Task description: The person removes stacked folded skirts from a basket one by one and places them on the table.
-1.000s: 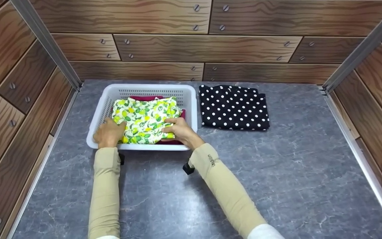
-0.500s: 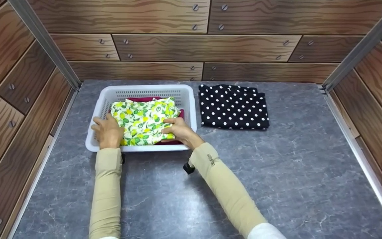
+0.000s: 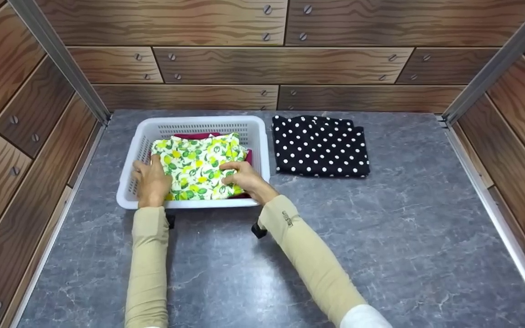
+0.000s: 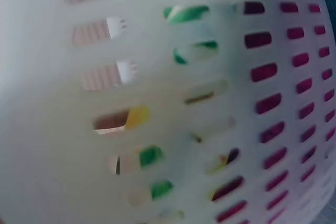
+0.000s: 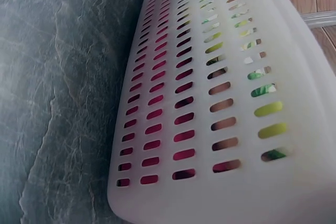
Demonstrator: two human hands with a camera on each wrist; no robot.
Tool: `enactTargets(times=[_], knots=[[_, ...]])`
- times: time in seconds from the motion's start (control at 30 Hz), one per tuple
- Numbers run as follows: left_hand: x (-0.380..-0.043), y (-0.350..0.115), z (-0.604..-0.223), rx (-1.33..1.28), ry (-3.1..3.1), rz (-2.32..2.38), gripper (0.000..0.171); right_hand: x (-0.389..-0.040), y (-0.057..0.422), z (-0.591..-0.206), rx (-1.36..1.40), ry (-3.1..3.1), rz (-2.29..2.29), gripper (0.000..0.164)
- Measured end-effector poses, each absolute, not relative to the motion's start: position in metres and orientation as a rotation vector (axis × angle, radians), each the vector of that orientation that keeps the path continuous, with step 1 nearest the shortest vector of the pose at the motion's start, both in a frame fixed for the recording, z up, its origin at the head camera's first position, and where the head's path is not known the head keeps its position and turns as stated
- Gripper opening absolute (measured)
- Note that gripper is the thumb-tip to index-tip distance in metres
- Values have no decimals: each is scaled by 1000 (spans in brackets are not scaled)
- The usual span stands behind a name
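A folded lemon-print cloth (image 3: 194, 168) lies on top of dark red fabric (image 3: 197, 135) inside a white plastic basket (image 3: 198, 121). At the cloth's left edge, my left hand (image 3: 154, 182) reaches into the basket, its extended fingers between the cloth and the side wall. My right hand (image 3: 249, 180) pinches the front right corner, thumb above and some fingers hidden beneath. In the right wrist view, skin shows through slots under the lemon print. The left wrist view is filled by the slotted basket wall (image 4: 47, 145), with green, yellow and dark red behind its holes.
A folded black cloth with white dots (image 3: 321, 146) lies just right of the basket on the grey marbled table (image 3: 381, 237). Wood-patterned panels (image 3: 285, 66) enclose the back and both sides.
My left hand has straightened its fingers and shifted slightly right along the cloth's left edge. The cloth's front right corner has come down over the red fabric with my right hand there.
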State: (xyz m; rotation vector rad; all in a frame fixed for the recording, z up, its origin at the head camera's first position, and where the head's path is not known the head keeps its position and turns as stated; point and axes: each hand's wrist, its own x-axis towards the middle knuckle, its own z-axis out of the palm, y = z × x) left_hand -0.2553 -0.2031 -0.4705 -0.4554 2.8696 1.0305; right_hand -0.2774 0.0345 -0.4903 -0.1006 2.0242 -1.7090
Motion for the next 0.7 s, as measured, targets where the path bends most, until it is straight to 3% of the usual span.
enactTargets(times=[0.27,0.7], knots=[[-264,-217,-476,-189,2695,1318,59,-285,29,-488,-136,1992,-1719,65],[-267,-224,-478,-61,2456,1535,69,-285,38,-483,-256,2133,-1626,82]])
